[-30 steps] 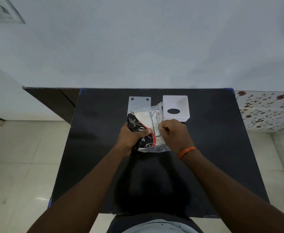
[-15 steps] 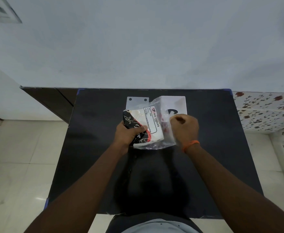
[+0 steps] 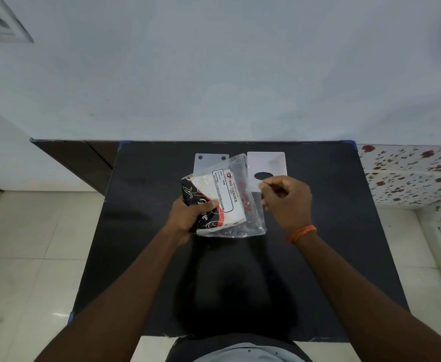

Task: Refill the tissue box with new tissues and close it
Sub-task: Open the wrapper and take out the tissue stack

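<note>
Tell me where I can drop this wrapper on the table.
Bare table lies left of the left hand and right of the right hand, out to both edges. The far middle is crowded: plate and box behind the pack.

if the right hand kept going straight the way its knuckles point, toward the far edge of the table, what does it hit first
Probably the white tissue box with the round hole, which lies just beyond the right hand. Depth is unclear from one view, so the hand may pass above it.

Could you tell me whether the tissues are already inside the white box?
No, the tissue pack is held above the table in the left hand, while the right hand pulls its wrapper; the box sits behind.
</note>
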